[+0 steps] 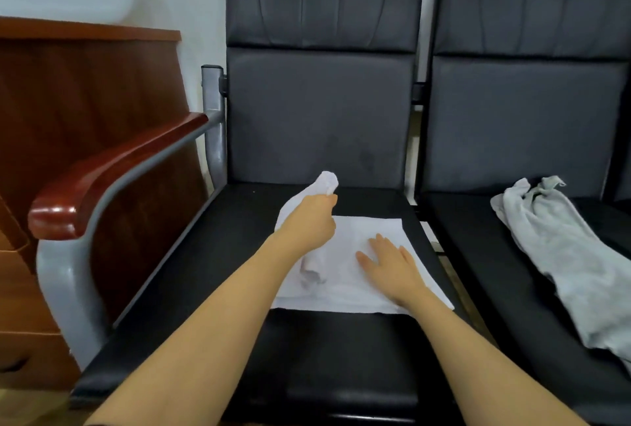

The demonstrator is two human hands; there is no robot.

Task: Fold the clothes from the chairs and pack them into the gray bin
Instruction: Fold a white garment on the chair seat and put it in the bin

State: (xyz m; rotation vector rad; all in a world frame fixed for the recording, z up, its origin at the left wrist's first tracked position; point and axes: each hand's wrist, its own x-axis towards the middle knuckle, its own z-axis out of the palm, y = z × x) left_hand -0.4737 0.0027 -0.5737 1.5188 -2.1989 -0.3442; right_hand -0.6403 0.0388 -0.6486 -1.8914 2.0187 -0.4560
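The left chair (317, 159) carries the white garment (355, 275) on its seat; the gray garment (560, 255) lies at 3 o'clock on the adjacent seat. The right hand (392, 265) presses the white garment with fingers straight and spread. The left hand (307, 224) grips a raised fold, fingers clamped on it.

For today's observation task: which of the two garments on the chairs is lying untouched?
The gray garment on the right chair; both hands work the white garment on the left chair.
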